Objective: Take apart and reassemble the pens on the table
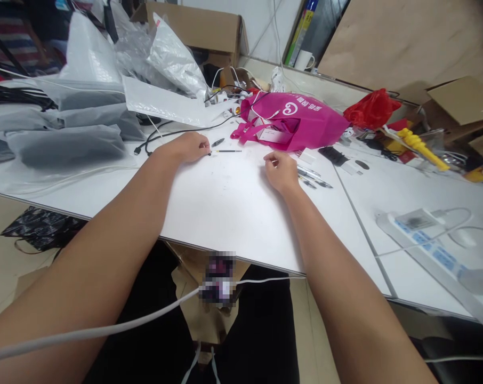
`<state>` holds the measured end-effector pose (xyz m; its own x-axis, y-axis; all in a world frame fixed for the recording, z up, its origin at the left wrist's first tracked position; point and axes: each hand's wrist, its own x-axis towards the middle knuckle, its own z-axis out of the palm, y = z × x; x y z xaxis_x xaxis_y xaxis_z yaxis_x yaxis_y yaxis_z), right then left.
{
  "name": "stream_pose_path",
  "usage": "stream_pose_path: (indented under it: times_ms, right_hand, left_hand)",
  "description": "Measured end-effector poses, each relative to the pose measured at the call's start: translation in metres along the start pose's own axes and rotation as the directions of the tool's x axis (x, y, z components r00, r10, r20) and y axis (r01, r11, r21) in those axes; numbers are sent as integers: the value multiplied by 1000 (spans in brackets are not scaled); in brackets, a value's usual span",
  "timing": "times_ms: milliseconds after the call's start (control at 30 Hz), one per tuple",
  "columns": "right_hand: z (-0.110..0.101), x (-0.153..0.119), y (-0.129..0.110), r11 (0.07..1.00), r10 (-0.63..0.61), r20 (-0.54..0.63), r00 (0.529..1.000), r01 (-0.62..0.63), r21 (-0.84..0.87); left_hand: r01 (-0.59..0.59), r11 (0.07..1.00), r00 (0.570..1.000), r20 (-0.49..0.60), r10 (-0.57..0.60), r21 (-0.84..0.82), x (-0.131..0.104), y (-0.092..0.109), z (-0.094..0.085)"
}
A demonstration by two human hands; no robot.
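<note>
My left hand (pixel 192 147) rests on the white table (pixel 233 208) with its fingers curled closed. At its fingertips is a tiny dark piece, too small to name. Just to the right of those fingertips lies a thin pen refill (pixel 227 151), with a dark pen part (pixel 218 142) slightly behind it. My right hand (pixel 282 169) is closed in a pinch above the tabletop. A thin pale bit shows at its fingertips, but I cannot tell what it is. Several pens (pixel 314 177) lie beside this hand, on its right.
Behind the hands lies a pink bag (pixel 301 120). Grey plastic packages (pixel 69 149) are piled at left, near a black cable (pixel 145 145). A power strip (pixel 429 242) sits at right, and a red plastic bag (pixel 371 109) at the back. A white cable (pixel 105 329) crosses my lap.
</note>
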<state>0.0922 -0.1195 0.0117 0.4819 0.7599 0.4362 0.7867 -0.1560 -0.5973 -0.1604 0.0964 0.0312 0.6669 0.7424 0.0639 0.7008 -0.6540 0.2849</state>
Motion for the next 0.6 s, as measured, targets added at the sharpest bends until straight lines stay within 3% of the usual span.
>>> stream_pose_path:
  times_ms: [100, 233, 400, 600]
  right_hand:
    - [0, 0, 0, 1000, 0, 3, 1000, 0, 3]
    - [0, -1, -5, 1000, -16, 33, 999, 15, 9]
    - [-1, -11, -23, 995, -87, 209, 974, 74, 67]
    - [0, -20, -37, 990, -117, 311, 943, 87, 109]
  left_hand:
    - [-49, 999, 999, -11, 48, -2, -3, 11, 3]
    - [-136, 989, 991, 5, 136, -50, -10, 42, 11]
    - [-300, 953, 953, 41, 301, -30, -24, 88, 21]
    - [-294, 952, 955, 68, 289, 83, -34, 109, 23]
